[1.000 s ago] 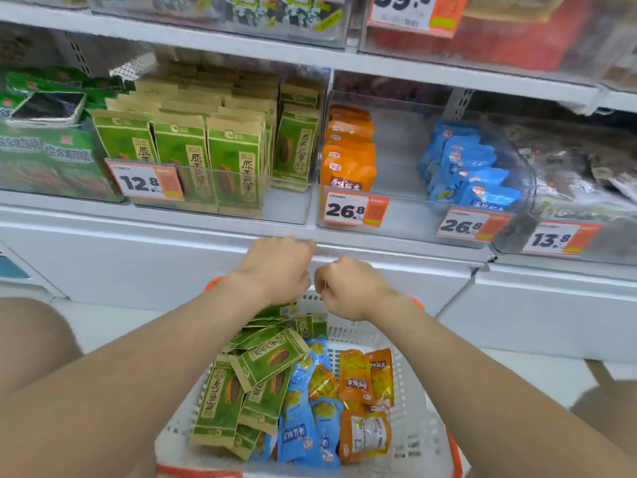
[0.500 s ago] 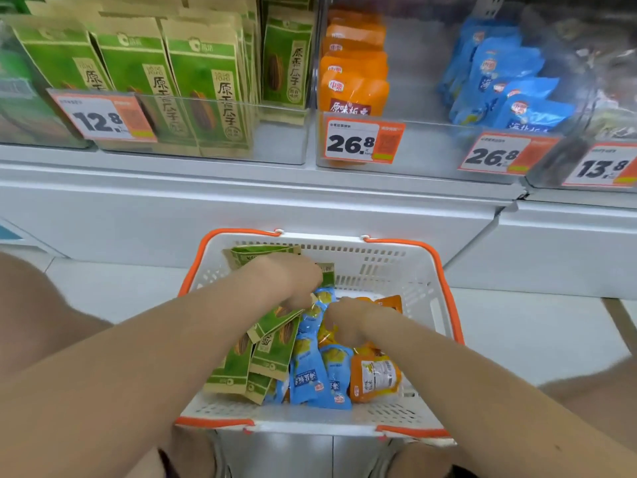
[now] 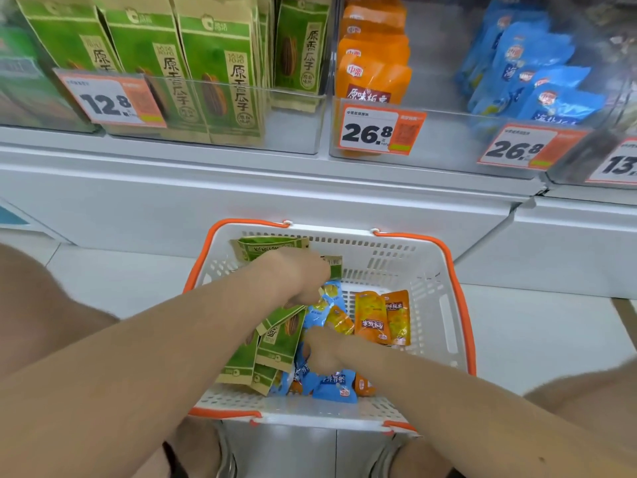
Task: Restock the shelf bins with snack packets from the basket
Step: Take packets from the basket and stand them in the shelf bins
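A white basket with orange rim (image 3: 460,305) stands below the shelf, holding green packets (image 3: 275,343), blue packets (image 3: 334,388) and orange packets (image 3: 382,319). My left hand (image 3: 300,277) reaches into the basket's left half, fingers curled down round the top of a green packet. My right hand (image 3: 324,350) lies lower in the middle, fingers curled on a blue packet. Above, clear shelf bins hold upright green packets (image 3: 213,74), orange packets (image 3: 374,70) and blue packets (image 3: 537,88).
Price tags 12.8 (image 3: 110,101), 26.8 (image 3: 379,132) and a second 26.8 (image 3: 527,148) hang on the bin fronts. A white cabinet front (image 3: 241,198) runs under the shelf. My knees flank the basket on a pale floor (image 3: 537,336).
Both hands dropped from above the basket into the packets. The right hand then slid toward me onto the blue packets. The view tilted down and closer.
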The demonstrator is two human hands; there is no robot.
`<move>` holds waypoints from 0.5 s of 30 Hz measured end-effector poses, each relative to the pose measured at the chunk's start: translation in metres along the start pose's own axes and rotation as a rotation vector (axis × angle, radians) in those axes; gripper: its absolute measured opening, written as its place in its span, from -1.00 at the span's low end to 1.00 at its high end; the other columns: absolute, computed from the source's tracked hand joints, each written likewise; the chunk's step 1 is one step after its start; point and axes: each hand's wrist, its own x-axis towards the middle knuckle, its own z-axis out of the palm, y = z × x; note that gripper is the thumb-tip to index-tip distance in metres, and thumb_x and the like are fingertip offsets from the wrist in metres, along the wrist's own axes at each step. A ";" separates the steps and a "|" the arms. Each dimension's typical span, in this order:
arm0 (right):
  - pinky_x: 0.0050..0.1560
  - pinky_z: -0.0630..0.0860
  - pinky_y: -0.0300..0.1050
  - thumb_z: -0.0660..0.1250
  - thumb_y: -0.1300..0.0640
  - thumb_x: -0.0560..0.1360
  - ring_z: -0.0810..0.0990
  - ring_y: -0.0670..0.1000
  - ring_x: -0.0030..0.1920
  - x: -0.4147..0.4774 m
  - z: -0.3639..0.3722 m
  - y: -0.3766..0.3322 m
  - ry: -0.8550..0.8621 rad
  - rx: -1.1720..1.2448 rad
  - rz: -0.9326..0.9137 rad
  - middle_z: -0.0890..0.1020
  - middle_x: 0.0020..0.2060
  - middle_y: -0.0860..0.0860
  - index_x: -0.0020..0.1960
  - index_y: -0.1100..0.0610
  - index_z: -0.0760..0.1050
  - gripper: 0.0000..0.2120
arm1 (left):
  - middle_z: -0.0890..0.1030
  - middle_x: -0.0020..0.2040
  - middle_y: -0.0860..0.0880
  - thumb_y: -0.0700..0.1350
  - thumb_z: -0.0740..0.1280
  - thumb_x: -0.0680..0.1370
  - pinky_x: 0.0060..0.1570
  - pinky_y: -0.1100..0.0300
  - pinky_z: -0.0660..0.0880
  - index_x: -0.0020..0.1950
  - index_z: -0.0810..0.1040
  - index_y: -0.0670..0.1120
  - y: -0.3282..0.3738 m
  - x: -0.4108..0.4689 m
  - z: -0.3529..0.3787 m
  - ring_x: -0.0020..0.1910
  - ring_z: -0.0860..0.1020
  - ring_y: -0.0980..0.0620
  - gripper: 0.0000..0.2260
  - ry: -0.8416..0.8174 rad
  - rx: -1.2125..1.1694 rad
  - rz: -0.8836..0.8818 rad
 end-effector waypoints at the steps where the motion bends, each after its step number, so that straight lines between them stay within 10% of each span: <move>1: 0.19 0.52 0.11 0.32 0.25 0.55 0.52 0.23 -0.03 -0.002 0.002 -0.003 0.077 0.035 0.020 0.56 -0.06 0.18 -0.10 0.17 0.52 -0.94 | 0.68 0.04 -0.09 -0.13 0.28 0.62 -0.32 0.13 0.43 0.15 0.65 -0.11 0.000 -0.001 -0.001 -0.13 0.62 -0.07 -0.80 0.001 -0.005 -0.003; 6: 0.25 0.62 0.07 0.34 0.29 0.55 0.62 0.17 0.25 -0.007 0.007 -0.005 0.165 0.112 0.097 0.61 0.29 0.19 0.31 0.29 0.59 -0.66 | 0.64 0.11 -0.07 -0.23 0.32 0.62 -0.22 0.08 0.54 0.25 0.61 -0.09 -0.002 -0.012 -0.001 0.01 0.65 -0.10 -0.77 0.023 0.009 -0.008; 12: -0.32 0.44 -0.01 0.33 0.34 0.49 0.60 0.17 -0.10 -0.045 -0.060 0.005 0.361 0.150 0.023 0.53 -0.14 0.09 0.31 0.28 0.50 -0.62 | 0.65 0.20 -0.05 -0.33 0.37 0.56 -0.11 0.06 0.62 0.35 0.58 -0.04 -0.002 -0.024 -0.003 0.05 0.67 -0.09 -0.60 0.026 -0.056 -0.016; 15: -0.15 0.49 0.01 0.35 0.37 0.47 0.58 0.18 0.04 -0.076 -0.097 0.006 0.484 0.140 -0.072 0.57 0.02 0.13 0.19 0.22 0.46 -0.69 | 0.65 0.10 -0.06 -0.24 0.35 0.58 -0.08 0.00 0.63 0.33 0.56 -0.07 -0.001 -0.028 -0.013 0.01 0.66 -0.07 -0.68 0.050 -0.191 -0.043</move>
